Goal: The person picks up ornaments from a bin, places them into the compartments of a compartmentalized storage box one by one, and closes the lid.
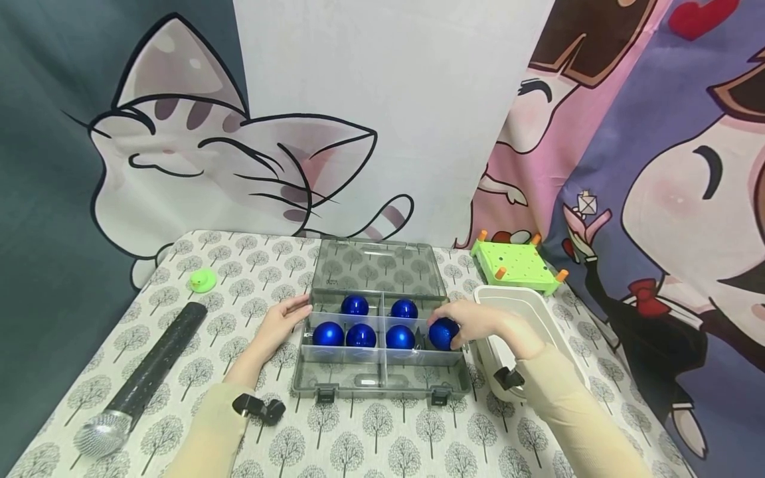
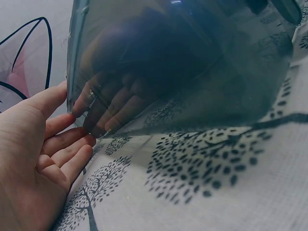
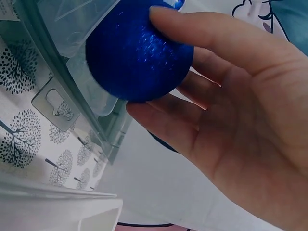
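Note:
A grey see-through divider box (image 1: 340,380) lies with its lid laid back. Several shiny blue balls (image 1: 328,334) sit in its back and middle compartments. My right hand (image 1: 475,320) grips another blue ball (image 1: 444,334) at the right end of the middle row; in the right wrist view the thumb and fingers curl round this glittery ball (image 3: 137,53). Whether it touches the box floor I cannot tell. My left hand (image 1: 281,330) touches the box's left side, its fingertips against the smoky wall (image 2: 192,72) in the left wrist view, with nothing in its palm.
A white bin (image 1: 558,332) stands right of the box, under my right forearm. Behind it sits a green pegged toy (image 1: 516,262) with orange pegs. On the left lie a black microphone (image 1: 149,372) and a green toy duck (image 1: 202,280). Patterned curtains hang behind the table.

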A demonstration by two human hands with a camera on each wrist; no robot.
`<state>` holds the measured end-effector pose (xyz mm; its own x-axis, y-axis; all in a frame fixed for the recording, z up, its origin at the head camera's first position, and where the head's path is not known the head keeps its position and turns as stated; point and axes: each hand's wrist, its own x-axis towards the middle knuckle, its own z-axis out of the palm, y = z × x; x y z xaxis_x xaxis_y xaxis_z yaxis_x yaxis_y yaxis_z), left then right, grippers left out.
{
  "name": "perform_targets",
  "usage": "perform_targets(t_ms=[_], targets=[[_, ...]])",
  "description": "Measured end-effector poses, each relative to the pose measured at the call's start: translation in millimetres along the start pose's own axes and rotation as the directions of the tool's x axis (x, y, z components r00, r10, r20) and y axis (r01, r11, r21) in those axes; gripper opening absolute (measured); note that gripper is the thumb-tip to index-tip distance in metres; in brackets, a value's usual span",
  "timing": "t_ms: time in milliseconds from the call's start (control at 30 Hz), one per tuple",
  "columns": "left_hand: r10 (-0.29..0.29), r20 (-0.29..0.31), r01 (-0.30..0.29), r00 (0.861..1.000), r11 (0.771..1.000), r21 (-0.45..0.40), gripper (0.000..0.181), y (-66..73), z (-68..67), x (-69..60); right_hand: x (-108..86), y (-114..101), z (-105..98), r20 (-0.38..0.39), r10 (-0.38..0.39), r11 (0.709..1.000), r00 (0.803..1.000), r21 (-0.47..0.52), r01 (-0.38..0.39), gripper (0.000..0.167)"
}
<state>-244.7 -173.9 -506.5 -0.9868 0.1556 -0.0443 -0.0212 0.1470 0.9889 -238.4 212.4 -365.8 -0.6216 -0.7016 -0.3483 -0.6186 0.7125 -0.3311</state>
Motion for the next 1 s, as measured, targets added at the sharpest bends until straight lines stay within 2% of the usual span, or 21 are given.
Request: perform_targets(t_ms=[267, 433, 733, 1000], targets=[[0.006, -0.003, -0.005, 1.000, 1.000, 0.021, 0.059, -1.3, 0.3, 0.3, 2.3, -1, 0, -0.032, -0.077, 0.995, 0.997, -0.063, 0.074, 0.052], [0.006, -0.013, -0.006, 1.000, 1.000, 0.030, 0.058, -2.2, -0.4, 1.3, 3.4, 1, 2, -0.031, -0.073, 0.996, 0.997, -0.060, 0.071, 0.054], [-0.001, -0.013, 0.001, 1.000, 1.000, 0.010, 0.058, -0.1, -0.4, 0.6, 7.2, 2, 9, -0.059, -0.147, 0.985, 0.987, -0.105, 0.140, 0.057], [0.010, -0.017, -0.009, 1.000, 0.999, 0.037, 0.057, -2.3, 0.3, 1.8, 11.1, -1, 12, -0.035, -0.138, 0.977, 0.990, -0.169, 0.130, 0.055]])
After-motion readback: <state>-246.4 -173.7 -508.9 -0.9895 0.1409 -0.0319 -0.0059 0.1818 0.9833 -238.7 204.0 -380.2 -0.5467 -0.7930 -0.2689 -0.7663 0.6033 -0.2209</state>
